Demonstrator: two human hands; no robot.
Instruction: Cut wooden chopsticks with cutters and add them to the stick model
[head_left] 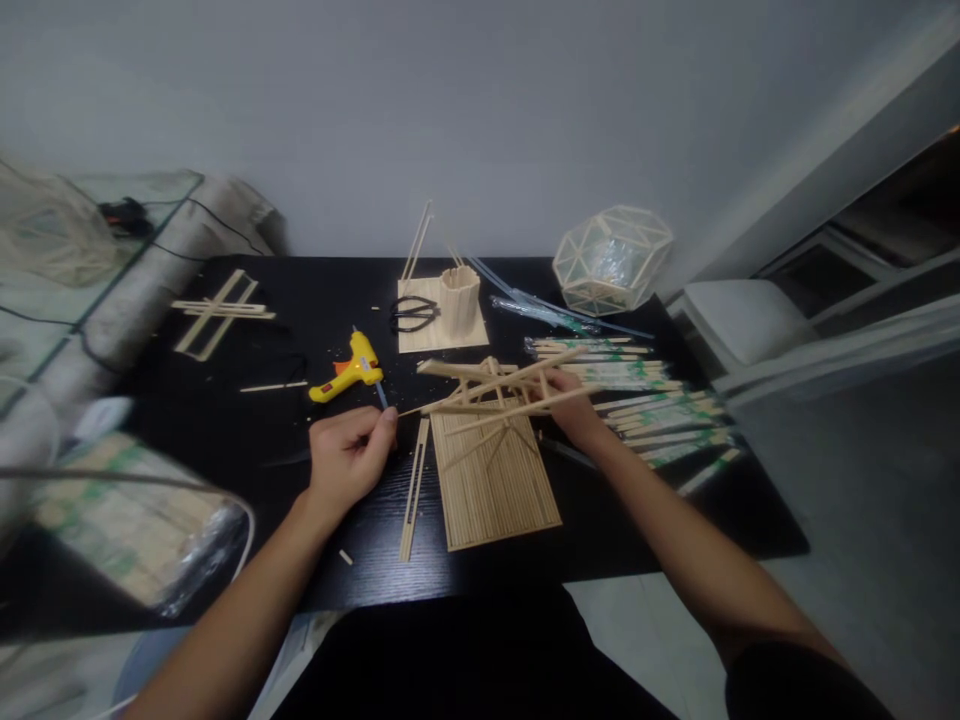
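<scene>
My right hand grips a frame of chopstick-like wooden sticks by its right end, above a square slatted wooden mat. My left hand is closed, thumb against the fingers. A thin wooden stick runs from its thumb tip toward the frame and appears pinched there. Just beyond that hand lies a yellow glue gun, a bluish glue stick jutting from it close to my thumb. Between the left hand and the mat lies a narrow piece of joined sticks.
At the back, a square wooden base carries a stick cup and black scissors. Bundles of wrapped sticks lie right, below a geometric stick frame. A crossed-stick piece lies left, near a wrapped pack.
</scene>
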